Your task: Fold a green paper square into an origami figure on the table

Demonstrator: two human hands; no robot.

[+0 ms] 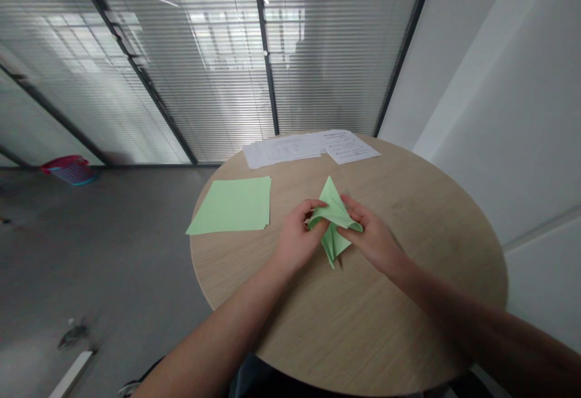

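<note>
A partly folded piece of green paper (333, 209) is held between my two hands over the round table. One point of it faces the far side, and a creased, narrower point hangs toward me. My left hand (302, 228) pinches its left edge, thumb on the near side and fingers behind. On the right edge, my right hand (370, 231) grips the paper with the thumb below a curled flap and the fingers behind it. Some fingertips are hidden by the paper. Left of my hands lies a stack of flat green sheets (233, 204).
The round wooden table (408, 337) fills the middle. White printed sheets (290, 149) lie along its far edge. A pink and blue basket (72, 170) stands on the floor at far left. Glass panels with blinds rise behind, and a white wall is on the right.
</note>
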